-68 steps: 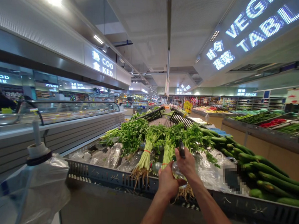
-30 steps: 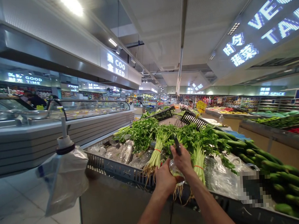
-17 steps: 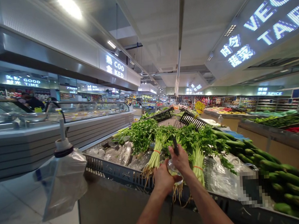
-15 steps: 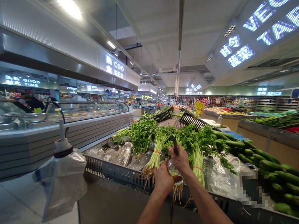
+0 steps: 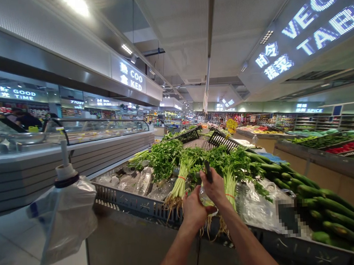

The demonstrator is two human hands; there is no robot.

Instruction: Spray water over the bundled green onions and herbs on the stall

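In the head view both my hands are closed around a clear bottle [image 5: 203,194] with a black top [image 5: 208,171], which looks like a spray bottle. My left hand [image 5: 194,208] wraps round its clear body. Higher up, my right hand [image 5: 214,188] grips it at the black top. Much of the bottle is hidden by my fingers. Just left of it lies a bunch of leafy stalks with roots [image 5: 182,179], tied with a red band. Another banded bunch [image 5: 229,181] shows behind my right wrist.
A dark slotted crate edge [image 5: 133,202] borders the stall's front. Left of it hangs a roll of plastic bags [image 5: 70,213]. Long green vegetables [image 5: 326,207] lie at the right, beside crumpled clear plastic [image 5: 255,207]. Further back is a glass-fronted counter [image 5: 111,130].
The whole scene has shifted slightly left in view, while my hands stay near the same place. Both remain closed on the bottle.
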